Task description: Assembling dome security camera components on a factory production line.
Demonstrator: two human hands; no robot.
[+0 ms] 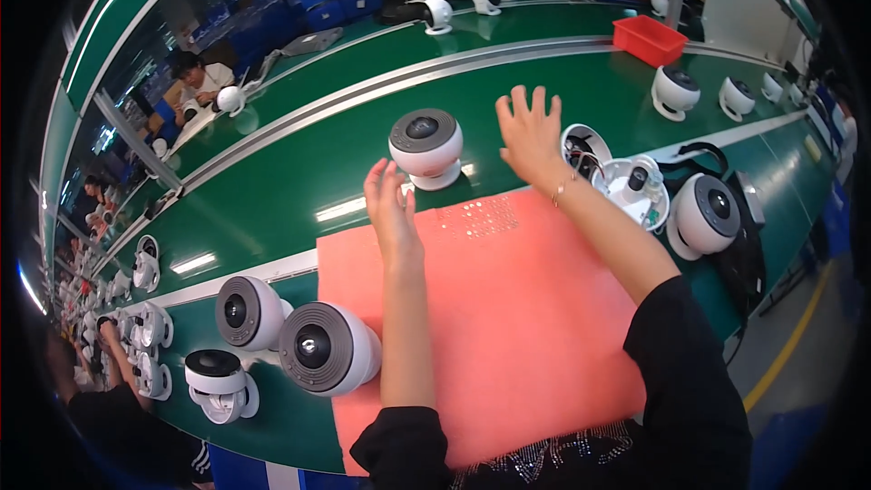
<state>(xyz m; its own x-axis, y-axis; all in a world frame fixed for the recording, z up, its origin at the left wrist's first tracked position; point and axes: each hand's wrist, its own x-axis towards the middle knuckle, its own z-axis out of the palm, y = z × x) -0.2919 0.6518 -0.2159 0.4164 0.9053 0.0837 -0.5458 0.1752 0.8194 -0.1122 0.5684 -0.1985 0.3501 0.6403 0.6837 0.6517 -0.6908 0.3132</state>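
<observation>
A white round camera device with a grey ringed face and dark lens stands upright on the green surface beyond the pink mat. Just left of its base is my left hand, fingers apart and slightly curled; whether a fingertip touches the device I cannot tell. My right hand hovers to the right of the device, apart from it, with spread fingers and nothing in them. By my right forearm lies an opened white housing with wires and inner parts showing. Small clear dots on a sheet sit at the mat's far edge.
Several similar devices stand left of the mat, another at right beside a black strap. Farther off are a red bin, more devices along the green line, and a metal rail. Other people work opposite and at left.
</observation>
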